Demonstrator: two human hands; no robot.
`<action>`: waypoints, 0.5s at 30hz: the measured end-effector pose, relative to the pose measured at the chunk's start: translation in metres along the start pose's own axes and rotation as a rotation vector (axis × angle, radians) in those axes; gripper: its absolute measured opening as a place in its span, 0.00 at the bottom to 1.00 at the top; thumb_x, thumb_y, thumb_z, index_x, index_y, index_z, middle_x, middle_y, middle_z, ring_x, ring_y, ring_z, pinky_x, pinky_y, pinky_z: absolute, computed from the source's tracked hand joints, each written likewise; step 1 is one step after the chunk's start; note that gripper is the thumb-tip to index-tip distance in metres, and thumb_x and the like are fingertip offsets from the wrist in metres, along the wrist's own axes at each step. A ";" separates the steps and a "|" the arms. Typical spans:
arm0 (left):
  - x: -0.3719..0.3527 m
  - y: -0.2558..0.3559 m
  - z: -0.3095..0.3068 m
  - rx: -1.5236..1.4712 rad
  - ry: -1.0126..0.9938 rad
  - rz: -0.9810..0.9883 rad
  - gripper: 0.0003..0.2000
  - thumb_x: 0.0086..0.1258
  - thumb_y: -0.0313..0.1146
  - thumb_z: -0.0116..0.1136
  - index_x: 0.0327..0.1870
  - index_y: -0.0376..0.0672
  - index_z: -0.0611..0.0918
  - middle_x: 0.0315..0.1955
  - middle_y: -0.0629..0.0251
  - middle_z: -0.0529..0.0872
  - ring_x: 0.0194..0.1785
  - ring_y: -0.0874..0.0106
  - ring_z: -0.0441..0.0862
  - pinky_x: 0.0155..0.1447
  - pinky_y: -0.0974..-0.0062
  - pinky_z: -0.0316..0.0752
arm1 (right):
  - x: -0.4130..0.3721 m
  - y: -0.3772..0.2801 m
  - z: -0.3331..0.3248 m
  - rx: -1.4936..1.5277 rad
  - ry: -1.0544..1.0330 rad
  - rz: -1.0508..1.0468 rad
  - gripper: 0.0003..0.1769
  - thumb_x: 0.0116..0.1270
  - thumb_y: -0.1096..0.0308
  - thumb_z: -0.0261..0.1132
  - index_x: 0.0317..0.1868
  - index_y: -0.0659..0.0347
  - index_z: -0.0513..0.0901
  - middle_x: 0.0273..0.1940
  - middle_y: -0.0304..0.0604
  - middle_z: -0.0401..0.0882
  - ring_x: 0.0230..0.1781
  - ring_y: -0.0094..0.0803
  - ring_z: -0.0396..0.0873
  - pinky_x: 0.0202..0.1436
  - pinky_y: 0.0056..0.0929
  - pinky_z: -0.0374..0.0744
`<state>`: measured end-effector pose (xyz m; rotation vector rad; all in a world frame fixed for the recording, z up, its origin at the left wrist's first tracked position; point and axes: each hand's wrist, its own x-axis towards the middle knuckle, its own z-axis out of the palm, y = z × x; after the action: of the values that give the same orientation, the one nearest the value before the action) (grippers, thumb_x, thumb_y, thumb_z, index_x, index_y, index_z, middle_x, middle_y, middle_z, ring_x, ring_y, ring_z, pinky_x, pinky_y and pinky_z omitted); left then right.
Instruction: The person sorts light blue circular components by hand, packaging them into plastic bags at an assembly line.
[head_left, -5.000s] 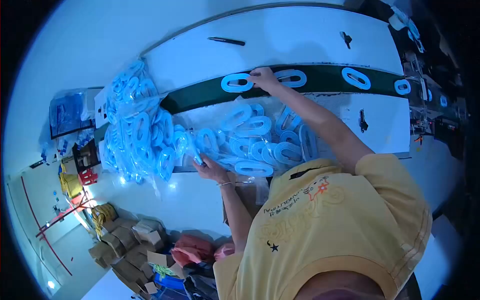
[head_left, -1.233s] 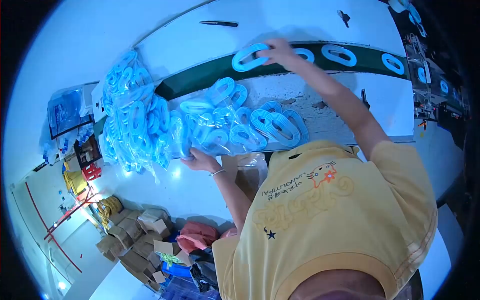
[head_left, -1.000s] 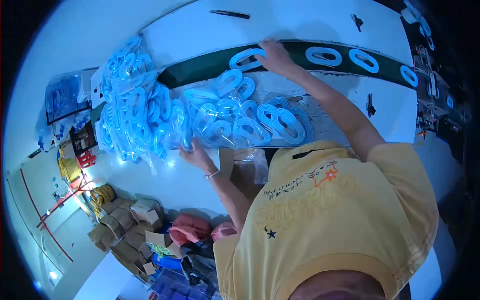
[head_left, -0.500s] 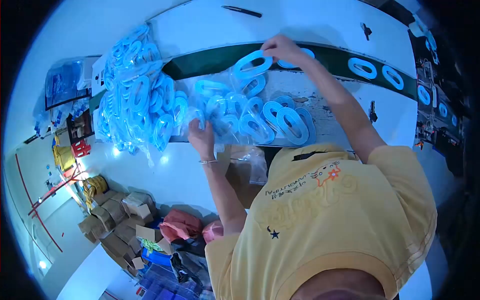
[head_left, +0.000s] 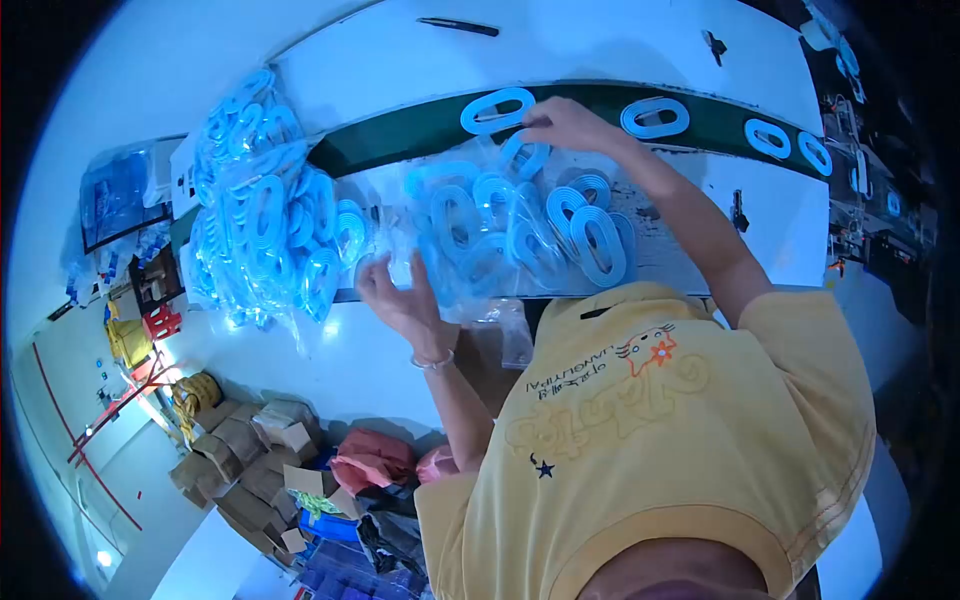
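My right hand [head_left: 565,125] reaches to the green belt, its fingers pinched at the right end of a pale oval cable coil [head_left: 482,126] that lies over the belt. Just below those fingers is another coil [head_left: 537,160]. My left hand [head_left: 402,295] is at the near edge of the work table, thumb and fingers apart and nothing plainly gripped. Clear plastic bags [head_left: 395,235] lie right beyond its fingertips. Between the hands are several bagged coils [head_left: 455,218], and unbagged coils [head_left: 598,247] overlap to the right.
A tall heap of bagged coils [head_left: 265,220] covers the table's left side. On the green belt [head_left: 380,138] are more coils [head_left: 655,118] to the right. A black pen-like tool [head_left: 458,26] lies beyond the belt. Cardboard boxes [head_left: 240,440] stand on the floor at left.
The coil at my right hand has come down onto the belt. Coils farther along the belt have moved right. My left hand has drawn back a little and its fingers have spread.
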<state>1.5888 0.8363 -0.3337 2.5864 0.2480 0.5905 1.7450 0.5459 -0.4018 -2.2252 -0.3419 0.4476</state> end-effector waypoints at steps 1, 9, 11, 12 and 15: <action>0.016 0.008 0.005 0.040 0.058 0.083 0.20 0.52 0.33 0.69 0.47 0.41 0.78 0.47 0.54 0.74 0.47 0.61 0.72 0.54 0.67 0.68 | -0.010 0.005 0.000 -0.003 -0.051 -0.103 0.10 0.57 0.70 0.63 0.39 0.64 0.81 0.28 0.37 0.77 0.24 0.26 0.69 0.32 0.25 0.70; 0.042 0.016 0.106 0.200 -0.250 0.335 0.20 0.54 0.40 0.63 0.49 0.47 0.78 0.45 0.54 0.75 0.46 0.56 0.71 0.48 0.61 0.68 | -0.034 0.023 -0.079 0.688 0.146 0.103 0.14 0.59 0.70 0.64 0.43 0.69 0.81 0.30 0.41 0.79 0.25 0.23 0.74 0.30 0.16 0.75; 0.035 0.019 0.109 0.135 -0.299 0.303 0.20 0.54 0.40 0.63 0.49 0.47 0.78 0.44 0.54 0.75 0.45 0.56 0.71 0.48 0.61 0.68 | -0.016 0.012 -0.079 0.631 0.216 0.094 0.15 0.61 0.69 0.64 0.45 0.70 0.80 0.31 0.42 0.79 0.26 0.24 0.76 0.33 0.18 0.78; 0.029 0.020 0.106 0.082 -0.350 0.262 0.20 0.53 0.40 0.63 0.48 0.47 0.78 0.43 0.54 0.75 0.44 0.56 0.71 0.48 0.60 0.68 | 0.000 0.009 -0.063 0.644 0.255 0.066 0.16 0.60 0.69 0.64 0.46 0.71 0.80 0.32 0.42 0.80 0.28 0.26 0.78 0.35 0.19 0.79; 0.020 0.018 0.096 -0.009 -0.438 0.192 0.20 0.53 0.41 0.63 0.47 0.48 0.78 0.41 0.55 0.76 0.43 0.56 0.71 0.48 0.59 0.68 | 0.048 -0.008 0.003 0.776 0.175 0.077 0.16 0.59 0.69 0.64 0.45 0.70 0.80 0.32 0.42 0.80 0.29 0.27 0.78 0.35 0.22 0.79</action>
<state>1.6505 0.7873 -0.3940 2.6664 -0.1485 0.0751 1.7856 0.5715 -0.4070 -1.5038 0.0226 0.3437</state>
